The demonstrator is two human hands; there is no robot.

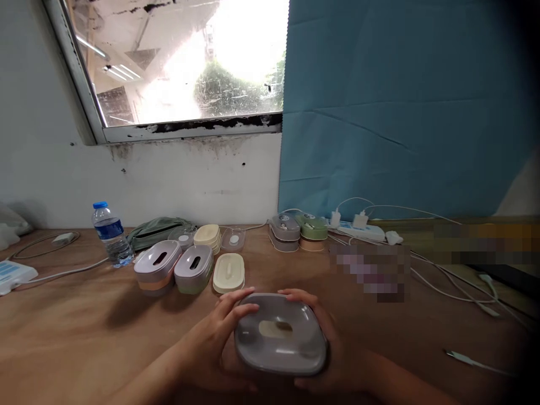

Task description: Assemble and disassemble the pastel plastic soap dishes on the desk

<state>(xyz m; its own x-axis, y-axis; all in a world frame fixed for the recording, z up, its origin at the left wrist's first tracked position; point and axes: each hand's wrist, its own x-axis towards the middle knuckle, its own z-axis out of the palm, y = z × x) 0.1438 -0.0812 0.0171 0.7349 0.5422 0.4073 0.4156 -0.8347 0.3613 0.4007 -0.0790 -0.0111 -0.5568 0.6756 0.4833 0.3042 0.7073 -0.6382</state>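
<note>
A rounded grey plastic lunch box (287, 353) is held low at the front, its top toward me, with a pale oblong patch and a dark slot in the middle. My left hand (215, 334) grips its left side, thumb below and fingers over the upper edge. Around the right side wraps my right hand (331, 343), partly hidden by the box. Just beyond lies a cream lid (229, 272). To its left stand a lilac-topped box with a green base (194, 270) and a lilac-topped box with an orange band (157, 269).
Farther back are several stacked cream lids (207, 238), a clear lid (233, 240), a grey box (284, 232) and a green box (312, 232). A water bottle (112, 236) stands left beside a green pouch (158, 229). A power strip (358, 229) and cables occupy the right.
</note>
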